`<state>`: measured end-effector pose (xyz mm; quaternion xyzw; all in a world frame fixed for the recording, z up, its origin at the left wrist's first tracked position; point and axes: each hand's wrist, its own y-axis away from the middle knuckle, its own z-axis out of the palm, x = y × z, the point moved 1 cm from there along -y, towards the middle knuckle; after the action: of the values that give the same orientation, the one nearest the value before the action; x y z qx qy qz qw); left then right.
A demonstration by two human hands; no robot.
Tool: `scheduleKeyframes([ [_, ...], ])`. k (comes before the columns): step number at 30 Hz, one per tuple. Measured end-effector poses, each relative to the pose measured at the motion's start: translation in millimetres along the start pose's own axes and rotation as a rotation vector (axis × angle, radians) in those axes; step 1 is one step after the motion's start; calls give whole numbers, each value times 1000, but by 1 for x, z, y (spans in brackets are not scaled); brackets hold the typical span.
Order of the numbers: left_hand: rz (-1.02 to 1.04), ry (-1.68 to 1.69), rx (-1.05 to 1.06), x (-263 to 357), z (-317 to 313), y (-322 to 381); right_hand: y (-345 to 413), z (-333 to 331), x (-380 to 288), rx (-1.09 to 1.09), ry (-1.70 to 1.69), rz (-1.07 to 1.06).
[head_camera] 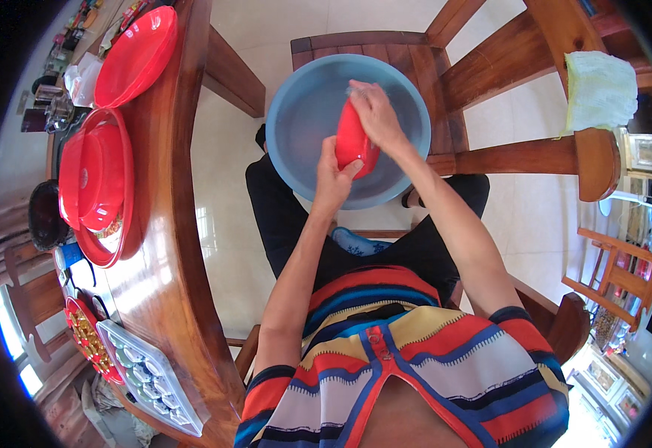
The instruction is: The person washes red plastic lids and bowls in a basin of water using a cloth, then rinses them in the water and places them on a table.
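Observation:
A red plastic container (354,134), seen from its side, is held over a round blue basin (298,106) of cloudy water. My left hand (336,175) grips its near end, thumb on the rim. Against the far end and right side of the container lies my right hand (375,111), its fingers bent over the edge; a small, blurred bit of something pale shows at the fingertips, too unclear to name. The basin stands on a slatted wooden chair (359,40) in front of my knees. Whether the container touches the water cannot be told.
At the left, a wooden table (163,269) carries red plastic basins (97,179), a red plate (138,61), a tray of cups (149,381) and a red dish of gold-wrapped pieces (88,336). A pale cloth (600,92) hangs over the wooden chair at the right.

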<state>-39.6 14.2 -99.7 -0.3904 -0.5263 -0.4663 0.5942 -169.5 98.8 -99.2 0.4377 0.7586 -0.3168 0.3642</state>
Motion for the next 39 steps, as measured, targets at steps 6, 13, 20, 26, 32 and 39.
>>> scheduleKeyframes([
  [6,-81,108,3,-11,-21,-5,53,24,-50,87,299,-309],
  [13,-106,104,-28,-6,-18,-4,-21,11,40,-3,-148,221],
  [20,-115,175,-28,-18,-32,4,10,27,-24,80,44,3],
  [26,-142,204,36,-14,-38,-5,-8,27,-9,30,95,-139],
  [32,-172,485,167,-33,-38,-9,0,23,43,-152,-177,303],
  [39,-216,583,352,-66,-53,-22,36,25,59,-101,-104,388],
])
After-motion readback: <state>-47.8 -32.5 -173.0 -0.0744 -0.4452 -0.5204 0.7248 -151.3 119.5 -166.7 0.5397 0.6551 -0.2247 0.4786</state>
